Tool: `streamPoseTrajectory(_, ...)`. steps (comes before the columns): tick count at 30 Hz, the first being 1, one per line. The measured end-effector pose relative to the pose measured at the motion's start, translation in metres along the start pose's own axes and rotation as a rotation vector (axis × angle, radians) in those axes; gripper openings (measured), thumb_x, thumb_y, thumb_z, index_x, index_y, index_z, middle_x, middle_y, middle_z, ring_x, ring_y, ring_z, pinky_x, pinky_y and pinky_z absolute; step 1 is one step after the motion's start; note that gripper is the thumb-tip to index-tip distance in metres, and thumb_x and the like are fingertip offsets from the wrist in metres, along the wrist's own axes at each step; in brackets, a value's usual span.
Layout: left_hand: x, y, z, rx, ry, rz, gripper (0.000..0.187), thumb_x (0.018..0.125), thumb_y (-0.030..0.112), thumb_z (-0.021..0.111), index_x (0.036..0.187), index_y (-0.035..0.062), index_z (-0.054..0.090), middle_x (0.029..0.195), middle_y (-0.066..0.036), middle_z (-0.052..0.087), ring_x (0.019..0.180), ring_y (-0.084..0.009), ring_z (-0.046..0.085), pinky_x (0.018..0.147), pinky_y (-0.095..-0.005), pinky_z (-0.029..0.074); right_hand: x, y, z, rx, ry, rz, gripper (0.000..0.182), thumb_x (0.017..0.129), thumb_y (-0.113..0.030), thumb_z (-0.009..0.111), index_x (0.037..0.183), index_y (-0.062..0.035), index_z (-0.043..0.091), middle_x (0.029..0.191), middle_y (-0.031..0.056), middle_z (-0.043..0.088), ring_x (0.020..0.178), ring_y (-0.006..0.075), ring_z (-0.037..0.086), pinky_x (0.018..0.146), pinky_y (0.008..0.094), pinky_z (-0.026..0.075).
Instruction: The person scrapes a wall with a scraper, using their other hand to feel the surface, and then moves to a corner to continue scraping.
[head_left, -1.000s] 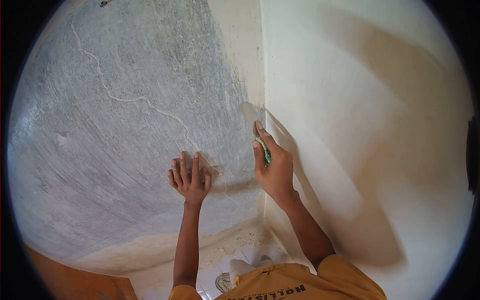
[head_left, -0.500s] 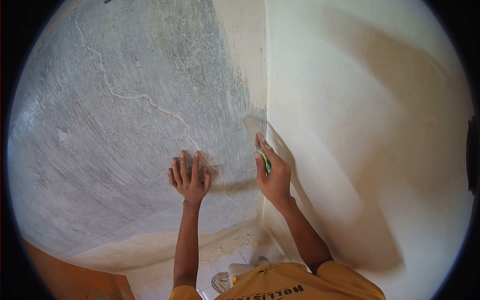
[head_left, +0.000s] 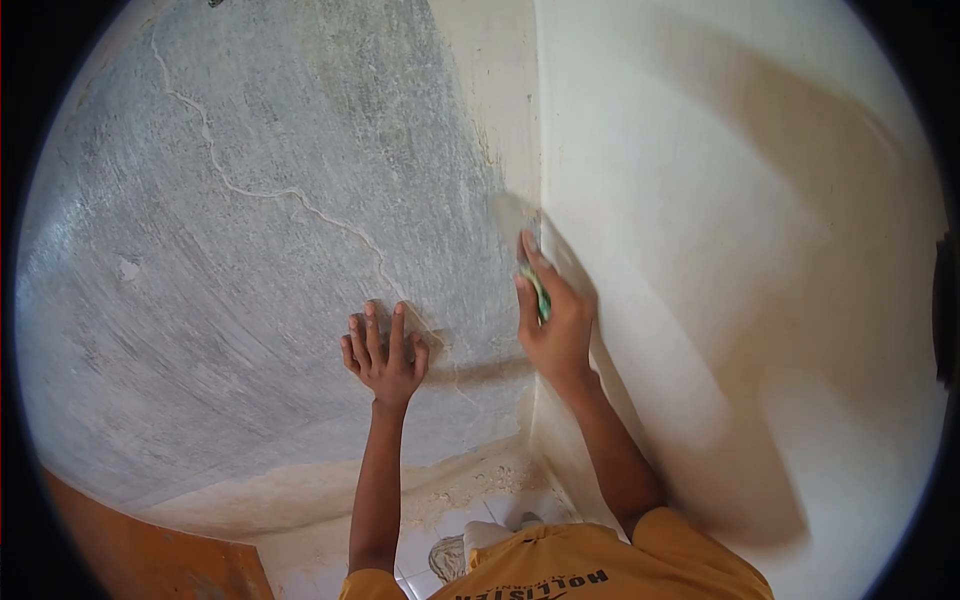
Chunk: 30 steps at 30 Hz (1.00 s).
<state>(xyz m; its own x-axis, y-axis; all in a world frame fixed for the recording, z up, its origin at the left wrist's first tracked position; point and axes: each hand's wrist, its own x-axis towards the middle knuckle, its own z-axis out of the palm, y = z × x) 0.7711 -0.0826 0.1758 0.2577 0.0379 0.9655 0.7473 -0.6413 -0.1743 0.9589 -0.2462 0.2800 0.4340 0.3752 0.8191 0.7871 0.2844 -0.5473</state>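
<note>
My left hand [head_left: 384, 352] lies flat with fingers spread against a grey scraped wall [head_left: 230, 260]. My right hand [head_left: 553, 322] grips a putty knife with a green handle [head_left: 540, 296]. Its blade [head_left: 514, 222] is pressed on the grey wall right at the inner corner, where it meets a cream wall [head_left: 740, 250]. A thin pale crack [head_left: 290, 195] runs diagonally down the grey wall toward my left hand.
A strip of bare cream plaster [head_left: 490, 90] runs up the corner. Crumbled debris lies on the tiled floor [head_left: 470, 490] at the foot of the corner. An orange-brown board [head_left: 150, 550] stands at the lower left. My foot [head_left: 480, 540] shows below.
My right hand slid the blade down the corner and then back up, ending slightly higher and to the right. My left hand stayed flat on the wall.
</note>
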Motion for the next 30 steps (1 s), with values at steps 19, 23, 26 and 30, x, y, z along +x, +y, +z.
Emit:
streamPoseTrajectory(19, -0.006, -0.001, 0.003, 0.004, -0.003, -0.035, 0.046, 0.089, 0.034, 0.059, 0.133, 0.0211, 0.066, 0.150, -0.013, 0.048, 0.145, -0.0342, 0.035, 0.121, -0.0470, 0.015, -0.031, 0.018, 0.001, 0.046, -0.032, 0.011, 0.043, 0.095, -0.005, 0.062, 0.138, -0.0045, 0.057, 0.122, 0.0193, 0.067, 0.102, 0.0321, 0.070, 0.081, 0.0325, 0.056)
streamPoseTrajectory(23, -0.005, 0.001, 0.002, -0.005, -0.003, -0.042, 0.045, 0.088, 0.033, 0.060, 0.131, 0.0211, 0.067, 0.151, -0.013, 0.048, 0.145, -0.0339, 0.034, 0.121, -0.0468, 0.015, -0.017, 0.001, -0.004, 0.025, -0.064, 0.071, 0.043, 0.094, -0.004, 0.062, 0.137, -0.0028, 0.057, 0.123, 0.0204, 0.066, 0.105, 0.0322, 0.070, 0.082, 0.0331, 0.056)
streamPoseTrajectory(26, -0.002, -0.001, 0.002, -0.025, 0.001, -0.032, 0.045, 0.089, 0.031, 0.060, 0.132, 0.0194, 0.066, 0.152, -0.014, 0.046, 0.146, -0.0343, 0.032, 0.121, -0.0467, 0.014, -0.004, -0.005, -0.008, 0.007, -0.076, 0.045, 0.042, 0.094, -0.003, 0.062, 0.136, -0.0016, 0.057, 0.123, 0.0212, 0.066, 0.105, 0.0326, 0.069, 0.083, 0.0337, 0.056)
streamPoseTrajectory(30, -0.003, -0.002, -0.001, -0.055, -0.011, -0.004, 0.047, 0.090, 0.029, 0.061, 0.135, 0.0159, 0.063, 0.154, -0.017, 0.042, 0.148, -0.0345, 0.027, 0.121, -0.0468, 0.012, -0.035, 0.007, -0.003, -0.015, -0.115, 0.101, 0.042, 0.095, -0.001, 0.059, 0.138, 0.0002, 0.056, 0.127, 0.0229, 0.064, 0.114, 0.0288, 0.067, 0.091, 0.0314, 0.052)
